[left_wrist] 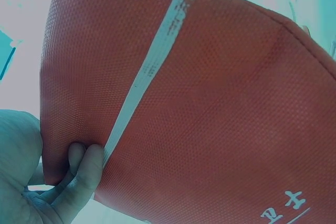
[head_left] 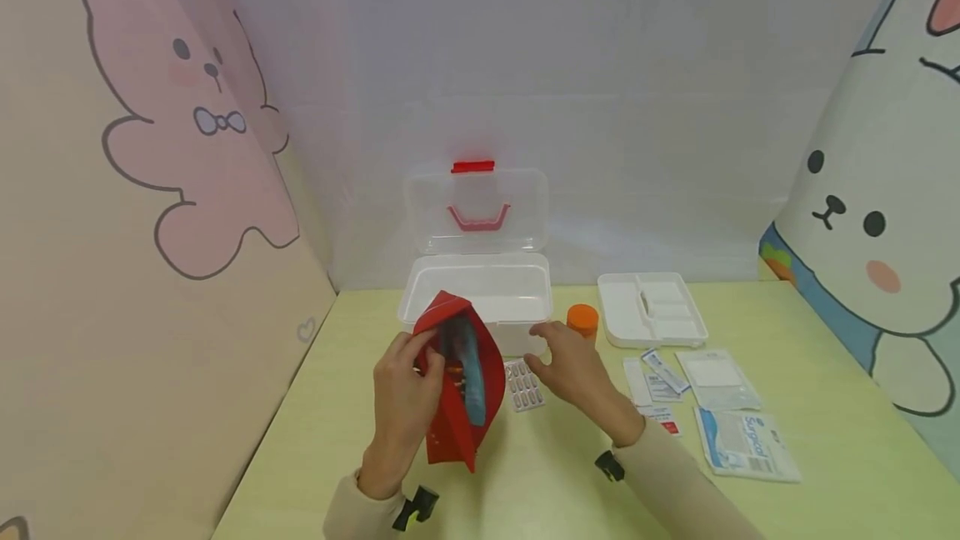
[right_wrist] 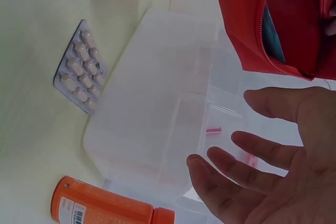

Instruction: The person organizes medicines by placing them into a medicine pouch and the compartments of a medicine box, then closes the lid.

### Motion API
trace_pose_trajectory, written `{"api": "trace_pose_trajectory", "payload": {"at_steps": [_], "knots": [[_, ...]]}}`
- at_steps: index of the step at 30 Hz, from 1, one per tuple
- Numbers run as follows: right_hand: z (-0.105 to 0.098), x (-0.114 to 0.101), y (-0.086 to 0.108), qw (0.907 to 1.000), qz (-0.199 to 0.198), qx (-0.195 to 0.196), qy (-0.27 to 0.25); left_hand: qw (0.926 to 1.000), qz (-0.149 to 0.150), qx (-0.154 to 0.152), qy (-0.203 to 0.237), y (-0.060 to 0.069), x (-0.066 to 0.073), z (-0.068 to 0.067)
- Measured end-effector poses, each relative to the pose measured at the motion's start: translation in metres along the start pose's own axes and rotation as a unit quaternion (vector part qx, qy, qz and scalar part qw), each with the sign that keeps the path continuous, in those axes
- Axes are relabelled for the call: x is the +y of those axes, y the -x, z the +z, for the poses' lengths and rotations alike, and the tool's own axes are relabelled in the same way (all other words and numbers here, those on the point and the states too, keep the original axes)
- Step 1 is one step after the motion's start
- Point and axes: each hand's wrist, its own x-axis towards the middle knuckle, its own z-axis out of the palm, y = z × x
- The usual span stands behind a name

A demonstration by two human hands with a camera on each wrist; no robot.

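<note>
My left hand [head_left: 405,394] grips the edge of a red zip pouch [head_left: 491,373], which gapes open and shows a blue item [head_left: 472,382] inside; in the left wrist view the fingers [left_wrist: 86,174] pinch the red fabric [left_wrist: 210,103]. My right hand [head_left: 573,369] is empty, fingers spread, just right of the pouch and by the front of an open white box [head_left: 517,338]. A blister pack of capsules [head_left: 524,385] lies on the table between the hands, also visible in the right wrist view [right_wrist: 81,66]. An orange bottle [head_left: 582,321] stands behind my right hand.
The box's clear lid [head_left: 525,207] with red handle stands raised at the back. A white divided tray [head_left: 615,311] sits at the back right. Small packets [head_left: 664,371], a white packet [head_left: 718,379] and a Surgical packet [head_left: 747,444] lie right of my right arm.
</note>
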Motion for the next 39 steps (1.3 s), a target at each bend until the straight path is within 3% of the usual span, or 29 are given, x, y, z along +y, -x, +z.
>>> {"api": "trace_pose_trajectory", "payload": {"at_steps": [7,17,28,34,39], "knots": [[0.020,0.002,-0.007,0.9963,0.034,-0.079,0.003,1.0000,-0.005,-0.004,-0.006,0.000,-0.003,-0.002],[0.052,0.010,-0.014,0.9818,0.091,-0.167,0.007,0.9999,-0.005,-0.004,-0.011,0.002,-0.006,-0.002],[0.078,0.020,-0.017,0.9793,0.090,-0.173,0.052,0.9999,-0.009,-0.011,-0.009,0.002,-0.005,-0.001],[0.088,0.020,-0.018,0.9780,0.110,-0.162,0.073,0.9998,-0.014,-0.010,-0.012,0.001,-0.003,-0.002],[0.092,0.022,-0.019,0.9775,0.122,-0.160,0.062,0.9997,-0.016,-0.009,-0.013,0.001,-0.003,-0.001]]}}
